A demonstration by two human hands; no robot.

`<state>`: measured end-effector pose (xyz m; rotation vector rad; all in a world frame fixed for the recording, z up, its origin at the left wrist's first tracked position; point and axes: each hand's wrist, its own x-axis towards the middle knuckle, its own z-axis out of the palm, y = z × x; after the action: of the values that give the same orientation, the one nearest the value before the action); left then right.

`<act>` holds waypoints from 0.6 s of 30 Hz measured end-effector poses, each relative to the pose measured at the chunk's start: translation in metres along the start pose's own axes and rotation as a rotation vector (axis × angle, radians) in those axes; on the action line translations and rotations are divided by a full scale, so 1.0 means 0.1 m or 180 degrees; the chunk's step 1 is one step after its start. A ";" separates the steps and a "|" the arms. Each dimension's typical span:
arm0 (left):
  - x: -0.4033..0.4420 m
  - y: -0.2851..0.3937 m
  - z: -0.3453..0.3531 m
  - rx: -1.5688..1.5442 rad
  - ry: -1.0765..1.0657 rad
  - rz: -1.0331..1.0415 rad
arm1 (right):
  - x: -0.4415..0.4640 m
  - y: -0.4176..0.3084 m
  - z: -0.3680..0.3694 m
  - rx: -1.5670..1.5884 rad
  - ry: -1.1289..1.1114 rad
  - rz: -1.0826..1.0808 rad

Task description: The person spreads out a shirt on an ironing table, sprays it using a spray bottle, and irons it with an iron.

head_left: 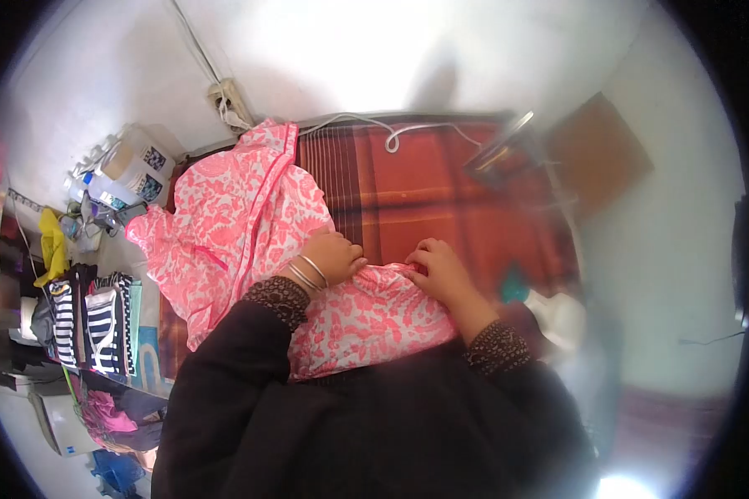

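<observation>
A pink and white floral garment [225, 208] with darker pink edging lies across a red checked cloth [441, 191], and part of it hangs over the near edge against my body. My left hand [333, 256], with two bangles at the wrist, is closed on the fabric near the middle. To its right, my right hand [441, 268] has its thumb and fingers pinched on the upper edge of the same garment. Between the two hands the fabric is gathered in small folds. The fingertips of both hands are partly hidden.
A clothes iron [503, 150], blurred, stands at the back right, with a white cord [399, 133] running along the wall side. White containers [133, 166] and folded striped cloths [104, 320] are at left. A white bottle [558, 320] with a green top stands at right.
</observation>
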<state>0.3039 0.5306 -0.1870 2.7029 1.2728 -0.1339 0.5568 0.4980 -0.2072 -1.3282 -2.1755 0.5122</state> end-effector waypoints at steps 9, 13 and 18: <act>-0.19 -0.19 0.22 -0.0222 0.1022 0.0176 | 0.08 0.20 -0.08 0.0181 -0.0382 0.0117; -0.16 -0.23 0.31 -0.0039 0.1097 -0.0301 | 0.33 0.25 -0.03 0.0620 -0.0620 0.1482; -0.14 -0.16 0.36 0.0188 0.1488 -0.0498 | 0.44 -0.15 0.16 -0.0901 -0.0412 0.1956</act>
<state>0.2817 0.5237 -0.2221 2.7785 1.6194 0.4787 0.5200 0.5298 -0.2008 -2.1932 -1.9617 0.5359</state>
